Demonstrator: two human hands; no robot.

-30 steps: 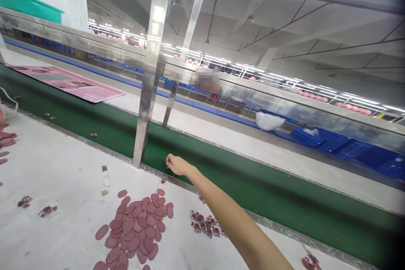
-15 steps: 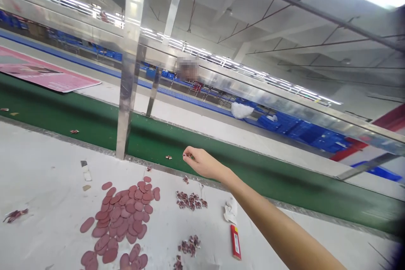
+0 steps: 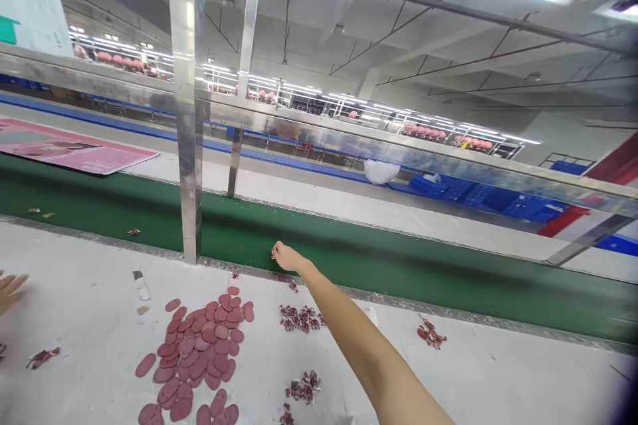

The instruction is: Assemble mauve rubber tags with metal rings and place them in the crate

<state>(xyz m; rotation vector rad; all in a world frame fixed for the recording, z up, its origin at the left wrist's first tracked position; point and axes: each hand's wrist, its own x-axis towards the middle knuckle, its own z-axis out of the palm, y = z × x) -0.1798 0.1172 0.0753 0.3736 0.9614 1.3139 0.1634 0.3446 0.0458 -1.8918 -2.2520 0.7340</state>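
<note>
My right hand [image 3: 286, 257] reaches over the green belt [image 3: 399, 272] from the lower right. Its fingers are pinched together on a small dark-red and white bow-like piece [image 3: 273, 253], mostly hidden by them. Close below the hand, a similar piece [image 3: 293, 285] lies at the metal edge. Nearer me on the white table sit a pile of such pieces [image 3: 301, 319], a second pile [image 3: 304, 387] and a third [image 3: 431, 334] to the right of my arm. Flat oval dull-pink pieces [image 3: 199, 345] are heaped on the left. My left hand is out of view.
A metal post [image 3: 188, 146] rises from the table edge, left of my hand, joined to a metal rail [image 3: 349, 126]. Another person's spread hand [image 3: 10, 292] seems to enter at the left edge. A pink printed board [image 3: 80, 149] lies beyond, with a white bottle [image 3: 37, 10] above.
My right hand has moved left along the belt, to where a loose bow-like piece lay. The view has shifted slightly. A hand now shows at the left edge.
</note>
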